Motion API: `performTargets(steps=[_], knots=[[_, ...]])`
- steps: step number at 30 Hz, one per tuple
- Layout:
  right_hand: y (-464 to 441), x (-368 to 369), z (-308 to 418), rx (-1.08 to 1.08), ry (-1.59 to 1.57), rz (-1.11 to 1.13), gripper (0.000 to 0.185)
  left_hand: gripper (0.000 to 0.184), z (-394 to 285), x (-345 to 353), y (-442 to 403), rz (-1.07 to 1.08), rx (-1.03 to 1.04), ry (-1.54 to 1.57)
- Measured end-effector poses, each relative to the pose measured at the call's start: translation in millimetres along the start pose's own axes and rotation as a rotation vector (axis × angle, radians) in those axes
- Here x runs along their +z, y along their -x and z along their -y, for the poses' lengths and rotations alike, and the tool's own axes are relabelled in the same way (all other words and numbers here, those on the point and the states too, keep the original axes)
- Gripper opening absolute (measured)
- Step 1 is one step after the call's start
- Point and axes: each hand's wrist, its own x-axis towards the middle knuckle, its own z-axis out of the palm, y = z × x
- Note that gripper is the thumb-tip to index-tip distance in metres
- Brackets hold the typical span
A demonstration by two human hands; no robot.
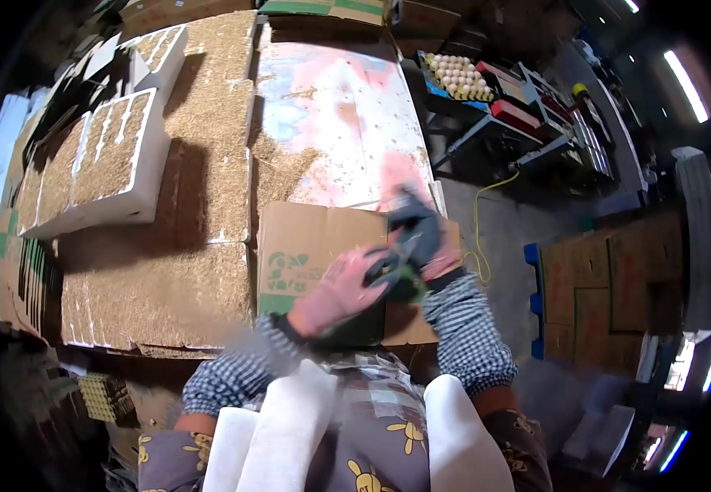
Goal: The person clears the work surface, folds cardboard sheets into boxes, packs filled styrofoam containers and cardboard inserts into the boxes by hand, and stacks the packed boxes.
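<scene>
A brown cardboard box piece with green print (pixel 318 234) lies at the near edge of the table, below both hands. My left hand (pixel 340 287), in a pink glove with dark fingertips, is over its lower part, fingers curled. My right hand (pixel 425 242), gloved in pink and dark grey, is just to the right and touches or nearly touches the left. Motion blurs both hands. Something dark and green shows between them, too smeared to make out. What either hand holds is hidden.
White foam blocks filled with brown grains (pixel 109 152) stand at the left on a grain-covered surface (pixel 216 123). A stained white board (pixel 347 115) lies ahead. At the right are a tray of eggs (pixel 460 78), a yellow hose (pixel 477 221) and stacked cartons (pixel 593 287).
</scene>
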Motion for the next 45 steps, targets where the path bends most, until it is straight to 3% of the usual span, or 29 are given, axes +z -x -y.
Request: performTargets(steps=[1,3,4,5,6,8,10,12,13,15,16,18,20,23,24,26,27,29,30,31,34,36,37,38,40,41,42,44,45], knots=[[1,-15,10,-0.077,-0.040,-0.051,0.015,0.039,-3,-6,16,-0.014,-0.010,-0.013],[31,-84,78,-0.389,0.104,-0.218,0.014,0.055,-4,-16,51,-0.103,-0.103,-0.726],[57,-132,115,-0.642,0.370,-0.316,0.014,0.067,43,-8,75,-0.081,-0.137,-0.762],[82,-179,142,-0.863,0.654,-0.447,0.014,0.068,35,-8,81,-0.050,-0.187,-0.805],[100,-206,153,-0.891,0.749,-0.626,0.015,0.070,28,-11,82,-0.020,-0.229,-0.851],[119,-250,105,-0.587,0.896,-0.840,0.017,0.069,33,-12,79,-0.039,-0.255,-0.842],[141,-273,14,-0.186,0.955,-0.847,0.020,0.063,50,-18,83,-0.116,-0.177,-0.716],[168,-251,-53,-0.026,0.831,-0.790,0.023,0.066,38,-28,89,-0.396,-0.315,-0.575],[173,-236,-75,0.005,0.742,-0.765,0.025,0.066,36,-22,87,-0.382,-0.314,-0.578],[162,-209,-95,0.013,0.601,-0.704,0.028,0.084,28,-7,89,-0.354,-0.488,-0.759],[152,-202,-101,0.009,0.546,-0.679,0.030,0.087,10,18,77,-0.090,-0.418,-1.014],[130,-192,-111,0.000,0.446,-0.644,0.034,0.084,-5,37,62,0.134,-0.452,-0.974],[111,-190,-120,-0.024,0.357,-0.620,0.037,0.078,-2,19,44,0.217,-0.224,-0.740],[81,-203,-115,-0.188,0.171,-0.573,0.043,0.083,-65,-57,-9,-0.159,0.045,-1.071],[72,-209,-110,-0.286,0.037,-0.559,0.045,0.079,-75,-89,-26,-0.122,0.085,-1.060],[56,-205,-80,-0.459,-0.294,-0.485,0.041,0.067,-117,-129,-40,0.122,-0.002,-0.788],[49,-156,-29,-0.578,-0.328,-0.534,0.042,0.061,-138,-150,-47,0.230,-0.067,-0.651],[62,-91,53,-0.599,-0.209,-0.406,0.043,0.057,-166,-136,-19,0.420,0.118,-0.708],[71,-74,65,-0.577,-0.084,-0.286,0.044,0.056,-171,-125,-2,0.574,0.162,-0.710],[70,-69,63,-0.570,-0.088,-0.289,0.044,0.056,-162,-128,-1,0.581,0.157,-0.707],[58,-68,73,-0.522,0.036,-0.354,0.053,0.054,-111,-146,-4,0.300,-0.442,0.509],[58,-68,94,-0.435,0.056,-0.242,0.061,0.043,-124,-162,-8,-0.052,-0.416,0.403],[64,-65,106,-0.382,-0.022,-0.167,0.063,0.036,-131,-168,-4,-0.056,-0.340,0.406],[67,-69,109,-0.365,-0.114,-0.012,0.066,0.035,-131,-162,4,-0.201,-0.330,0.287],[37,-51,76,-0.358,-0.084,-0.132,0.072,0.034,-127,-109,-1,-0.315,-0.028,-0.284],[27,-22,67,-0.643,0.350,-0.358,0.071,0.038,-97,-93,-9,-0.042,0.058,-0.313],[43,5,81,-0.707,0.716,-0.469,0.077,0.041,-73,-86,-15,0.230,0.160,-0.328],[37,10,81,-1.092,1.292,-0.611,0.086,0.048,-81,-110,9,0.329,0.245,-0.608],[27,-7,52,-0.996,1.476,-0.526,0.082,0.058,-98,-133,23,0.386,0.316,-0.842]])
